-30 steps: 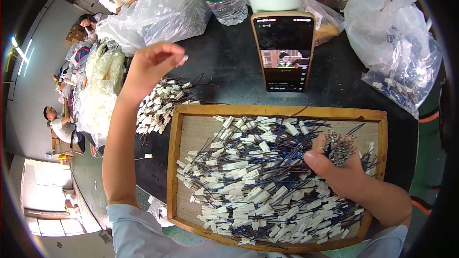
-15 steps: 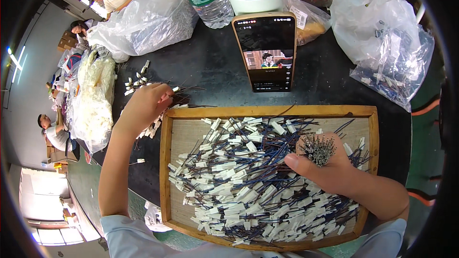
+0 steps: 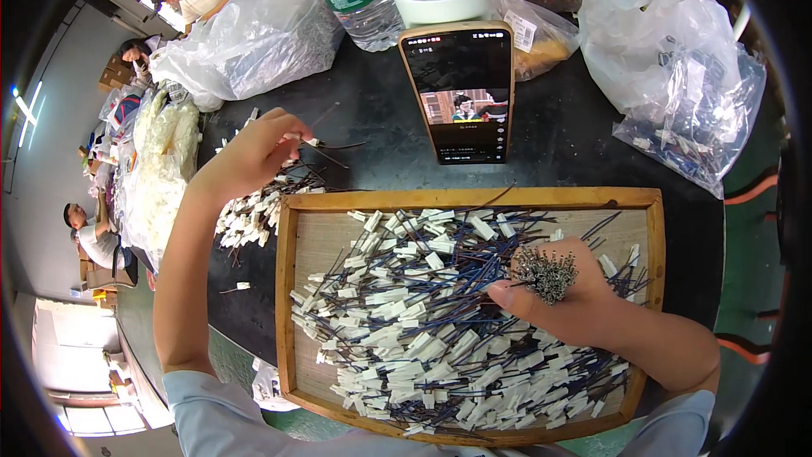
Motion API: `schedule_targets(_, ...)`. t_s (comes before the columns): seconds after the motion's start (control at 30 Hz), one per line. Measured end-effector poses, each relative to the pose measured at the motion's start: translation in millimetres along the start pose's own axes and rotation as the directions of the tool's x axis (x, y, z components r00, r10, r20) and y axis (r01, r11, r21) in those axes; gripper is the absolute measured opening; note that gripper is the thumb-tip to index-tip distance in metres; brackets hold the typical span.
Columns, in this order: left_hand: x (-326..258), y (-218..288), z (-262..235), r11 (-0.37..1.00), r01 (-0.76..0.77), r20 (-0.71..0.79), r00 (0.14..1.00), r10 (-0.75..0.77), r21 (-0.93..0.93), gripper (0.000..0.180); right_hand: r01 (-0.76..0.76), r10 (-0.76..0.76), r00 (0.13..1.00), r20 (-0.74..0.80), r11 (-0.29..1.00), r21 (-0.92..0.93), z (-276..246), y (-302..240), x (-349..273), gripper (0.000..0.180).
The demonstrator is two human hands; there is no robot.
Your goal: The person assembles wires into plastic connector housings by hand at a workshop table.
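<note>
Viewing from the head, clock face centred on the picture: left hand (image 3: 258, 156) at 10 o'clock, thumb and fingertips pinched nearly closed on one wired connector (image 3: 316, 143), leads trailing toward 3; a fingertip hold probably suits so slight a piece. It is above the loose connector pile (image 3: 251, 218) at 9, on the black bench (image 3: 359, 97). Right hand (image 3: 584, 292) at 4 o'clock, curled closed around a wire bundle (image 3: 548, 273), metal tips facing up; the full wrap likely keeps the strands together. Beneath it, at 5, white connectors (image 3: 423, 347) with dark leads lie crisscrossed in a wood-rimmed tray (image 3: 469, 198), whose raised edge presumably contains them. Smartphone (image 3: 459, 137) at 1 stands near-upright, screen toward wearer, presumably for viewing without hands.
</note>
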State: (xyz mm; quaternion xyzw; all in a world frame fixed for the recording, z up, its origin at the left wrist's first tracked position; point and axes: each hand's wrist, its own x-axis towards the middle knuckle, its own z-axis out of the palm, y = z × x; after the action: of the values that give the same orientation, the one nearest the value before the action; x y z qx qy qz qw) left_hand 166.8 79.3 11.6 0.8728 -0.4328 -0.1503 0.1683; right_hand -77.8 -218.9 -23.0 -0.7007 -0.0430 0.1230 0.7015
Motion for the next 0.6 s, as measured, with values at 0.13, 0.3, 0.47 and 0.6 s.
schedule_targets(0.13,1.1,-14.4,6.2,0.972,-0.088,-0.123,0.986,0.117,0.219,0.013,0.0,0.001,1.0,0.006,1.0,-0.008,0.0,0.7,-0.4,0.014)
schedule_targets(0.3,0.3,-25.6,5.0,0.985,0.066,-0.244,0.969,-0.025,0.161,0.01,-0.024,0.024,1.0,0.016,0.999,-0.029,-0.3,-0.2,-1.3,0.014)
schedule_targets(0.47,7.5,-6.3,1.8,0.943,0.182,-0.081,0.983,-0.166,0.277,0.019,-0.015,0.015,1.0,-0.002,1.0,-0.018,1.5,-2.0,0.7,0.015)
schedule_targets(0.6,9.8,-16.9,17.2,0.923,0.069,-0.032,0.998,-0.061,0.378,0.024,0.025,-0.025,1.0,-0.003,0.998,-0.05,0.8,-0.4,1.2,0.015)
